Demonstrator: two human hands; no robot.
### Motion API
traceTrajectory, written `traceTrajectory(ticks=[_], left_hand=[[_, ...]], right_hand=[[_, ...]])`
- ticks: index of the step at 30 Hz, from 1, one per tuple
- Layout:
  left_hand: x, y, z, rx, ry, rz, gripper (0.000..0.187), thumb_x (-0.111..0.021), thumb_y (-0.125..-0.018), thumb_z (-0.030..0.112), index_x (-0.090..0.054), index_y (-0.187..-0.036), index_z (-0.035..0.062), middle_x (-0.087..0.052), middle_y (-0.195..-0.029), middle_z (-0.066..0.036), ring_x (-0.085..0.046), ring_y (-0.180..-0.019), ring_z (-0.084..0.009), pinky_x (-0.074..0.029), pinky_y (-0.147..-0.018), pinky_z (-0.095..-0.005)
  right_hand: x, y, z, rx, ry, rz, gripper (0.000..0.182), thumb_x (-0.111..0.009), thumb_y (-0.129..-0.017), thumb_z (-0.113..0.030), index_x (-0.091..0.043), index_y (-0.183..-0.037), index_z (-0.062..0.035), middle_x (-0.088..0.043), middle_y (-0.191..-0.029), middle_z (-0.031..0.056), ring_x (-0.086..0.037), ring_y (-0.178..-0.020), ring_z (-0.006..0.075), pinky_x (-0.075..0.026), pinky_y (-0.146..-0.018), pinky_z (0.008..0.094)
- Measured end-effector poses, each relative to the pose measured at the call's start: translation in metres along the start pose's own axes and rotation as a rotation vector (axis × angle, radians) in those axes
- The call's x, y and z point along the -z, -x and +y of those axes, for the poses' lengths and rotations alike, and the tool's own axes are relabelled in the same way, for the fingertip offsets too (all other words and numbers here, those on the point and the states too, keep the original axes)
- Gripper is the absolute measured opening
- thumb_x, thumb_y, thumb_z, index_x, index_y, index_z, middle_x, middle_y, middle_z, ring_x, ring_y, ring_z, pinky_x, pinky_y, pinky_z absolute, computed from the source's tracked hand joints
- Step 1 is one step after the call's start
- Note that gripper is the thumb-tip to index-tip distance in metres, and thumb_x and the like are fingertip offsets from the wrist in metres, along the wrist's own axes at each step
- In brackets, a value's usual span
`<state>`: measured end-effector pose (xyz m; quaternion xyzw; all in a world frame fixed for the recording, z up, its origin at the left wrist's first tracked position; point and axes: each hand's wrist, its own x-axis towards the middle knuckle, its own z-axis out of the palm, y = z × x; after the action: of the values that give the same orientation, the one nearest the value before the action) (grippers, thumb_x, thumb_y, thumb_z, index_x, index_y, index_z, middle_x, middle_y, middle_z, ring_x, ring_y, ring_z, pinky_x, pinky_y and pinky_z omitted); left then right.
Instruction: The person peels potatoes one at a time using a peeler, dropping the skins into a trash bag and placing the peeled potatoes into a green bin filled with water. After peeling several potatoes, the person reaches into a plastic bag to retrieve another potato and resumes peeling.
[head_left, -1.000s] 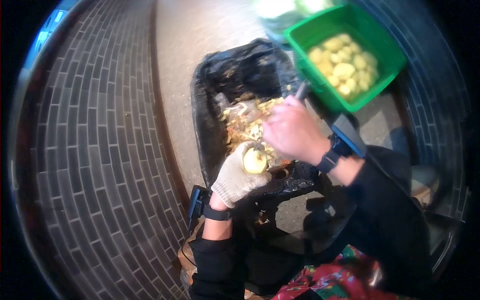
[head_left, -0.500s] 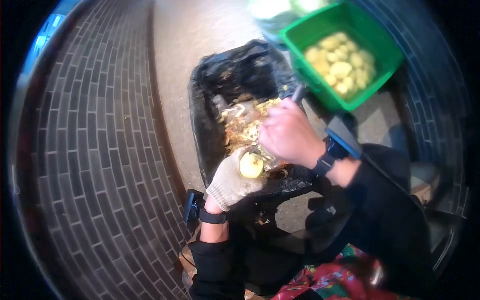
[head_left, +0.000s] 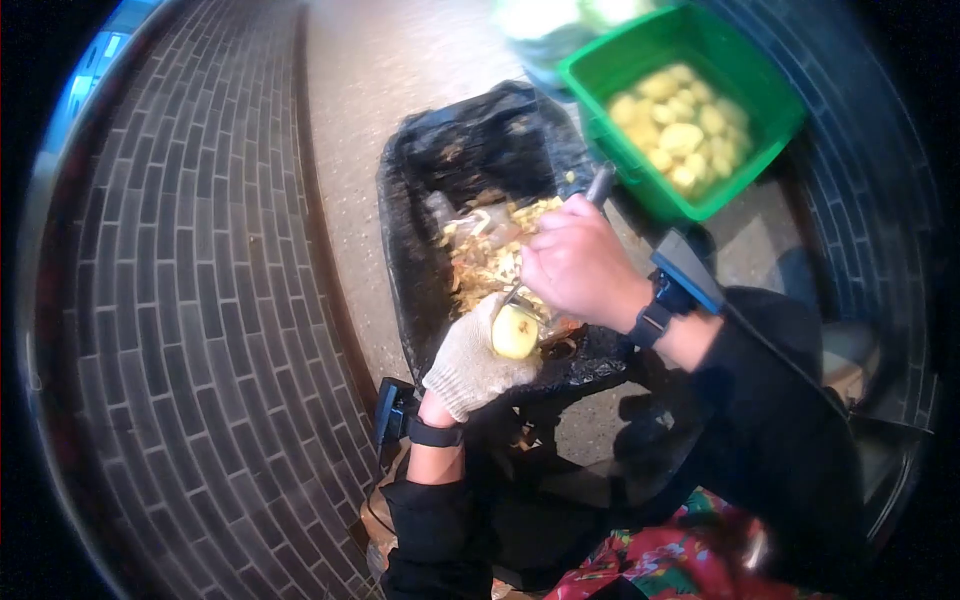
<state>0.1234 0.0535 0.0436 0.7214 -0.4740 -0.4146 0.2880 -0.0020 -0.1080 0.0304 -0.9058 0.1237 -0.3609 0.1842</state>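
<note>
In a knitted off-white glove, my left hand (head_left: 472, 362) is closed around a pale yellow, peeled potato (head_left: 515, 334) with a small brown spot on its end. My bare right hand (head_left: 582, 262) wraps around a peeler (head_left: 600, 186); the grey handle end sticks out above the fist. The peeler's thin metal head meets the potato's upper side, and its exact shape is hard to make out. Both hands are over the near part of a bin lined with black plastic (head_left: 410, 215), where peelings (head_left: 485, 250) are heaped.
A green tub (head_left: 600, 125) at the upper right holds many peeled potatoes (head_left: 683, 140). Blurred pale green round things lie behind it. Brick-patterned surface (head_left: 200, 300) runs along the left. Below are dark sleeves and red floral cloth (head_left: 690, 545).
My left hand has shifted slightly to the right with the potato, whose spotted end has turned a little. My right hand and the peeler are almost where they were.
</note>
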Motion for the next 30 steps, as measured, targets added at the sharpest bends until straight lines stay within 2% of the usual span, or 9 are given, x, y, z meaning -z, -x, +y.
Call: traceTrajectory(ticks=[3, 6, 10, 12, 14, 16, 22, 25, 30], left_hand=[[-0.020, -0.015, -0.037, 0.168, 0.044, 0.126, 0.064, -0.082, -0.064, 0.024, -0.055, -0.119, 0.0072, -0.068, -0.092, -0.018, -0.065, -0.089, -0.0391, -0.052, -0.076, -0.0426], [-0.017, -0.002, 0.000, 0.055, -0.064, 0.126, 0.062, -0.082, -0.064, 0.023, -0.056, -0.118, 0.0076, -0.068, -0.091, -0.018, -0.066, -0.087, -0.0397, -0.053, -0.074, -0.0427], [-0.014, -0.006, -0.002, 0.037, -0.077, 0.123, 0.059, -0.081, -0.064, 0.022, -0.057, -0.116, 0.0072, -0.068, -0.092, -0.018, -0.066, -0.087, -0.0380, -0.053, -0.075, -0.0410], [-0.013, -0.011, 0.007, 0.094, 0.200, 0.126, 0.060, -0.081, -0.063, 0.020, -0.058, -0.117, 0.0068, -0.068, -0.096, -0.018, -0.067, -0.089, -0.0349, -0.054, -0.078, -0.0385], [-0.013, 0.003, 0.021, 0.044, 0.153, 0.100, 0.062, -0.081, -0.063, 0.019, -0.058, -0.118, 0.0061, -0.068, -0.098, -0.018, -0.067, -0.090, -0.0339, -0.054, -0.080, -0.0374], [-0.014, 0.006, 0.020, -0.081, 0.039, 0.113, 0.066, -0.080, -0.061, 0.017, -0.057, -0.121, 0.0036, -0.068, -0.103, -0.019, -0.067, -0.094, -0.0325, -0.053, -0.084, -0.0352], [-0.006, -0.003, 0.012, 0.042, -0.094, 0.181, 0.064, -0.082, -0.062, 0.021, -0.056, -0.119, 0.0060, -0.068, -0.099, -0.017, -0.067, -0.092, -0.0339, -0.054, -0.081, -0.0377], [-0.011, -0.007, 0.002, 0.022, -0.037, 0.228, 0.062, -0.083, -0.063, 0.024, -0.057, -0.116, 0.0075, -0.068, -0.097, -0.016, -0.066, -0.090, -0.0341, -0.053, -0.079, -0.0384], [-0.016, -0.007, -0.005, 0.044, 0.133, 0.126, 0.058, -0.081, -0.065, 0.024, -0.058, -0.115, 0.0077, -0.068, -0.098, -0.016, -0.066, -0.089, -0.0350, -0.053, -0.078, -0.0389]], right_hand=[[0.000, 0.005, -0.014, 0.047, -0.004, -0.031, 0.031, -0.061, -0.082, -0.013, -0.058, -0.052, -0.0097, -0.060, -0.057, 0.0016, -0.057, -0.065, 0.0193, -0.043, -0.073, 0.0368], [-0.013, 0.011, -0.018, 0.066, -0.053, -0.021, 0.027, -0.062, -0.080, -0.010, -0.056, -0.054, -0.0070, -0.057, -0.058, 0.0018, -0.054, -0.064, 0.0203, -0.042, -0.071, 0.0356], [-0.021, 0.011, -0.012, 0.060, -0.146, 0.048, 0.026, -0.063, -0.080, -0.010, -0.056, -0.054, -0.0080, -0.057, -0.058, 0.0019, -0.055, -0.065, 0.0198, -0.042, -0.070, 0.0357], [-0.021, 0.010, -0.004, 0.054, -0.144, 0.073, 0.027, -0.062, -0.080, -0.011, -0.057, -0.054, -0.0092, -0.058, -0.058, 0.0014, -0.055, -0.065, 0.0194, -0.042, -0.069, 0.0359], [-0.017, 0.007, 0.015, 0.070, 0.161, 0.003, 0.029, -0.061, -0.083, -0.012, -0.058, -0.054, -0.0113, -0.059, -0.058, -0.0003, -0.055, -0.065, 0.0185, -0.042, -0.070, 0.0363], [-0.018, 0.010, 0.022, 0.023, 0.166, 0.008, 0.030, -0.060, -0.084, -0.013, -0.058, -0.054, -0.0125, -0.059, -0.057, -0.0017, -0.056, -0.065, 0.0177, -0.042, -0.071, 0.0363], [-0.003, -0.001, 0.001, -0.091, 0.006, 0.020, 0.035, -0.058, -0.086, -0.014, -0.056, -0.052, -0.0100, -0.060, -0.058, 0.0012, -0.055, -0.065, 0.0191, -0.041, -0.074, 0.0363], [-0.009, 0.004, -0.012, -0.011, -0.011, 0.028, 0.030, -0.060, -0.083, -0.012, -0.057, -0.054, -0.0089, -0.057, -0.058, 0.0017, -0.054, -0.064, 0.0193, -0.041, -0.073, 0.0359], [-0.017, 0.011, -0.013, 0.029, -0.100, 0.066, 0.026, -0.064, -0.077, -0.009, -0.056, -0.052, -0.0074, -0.056, -0.057, 0.0021, -0.053, -0.063, 0.0199, -0.043, -0.071, 0.0358]])
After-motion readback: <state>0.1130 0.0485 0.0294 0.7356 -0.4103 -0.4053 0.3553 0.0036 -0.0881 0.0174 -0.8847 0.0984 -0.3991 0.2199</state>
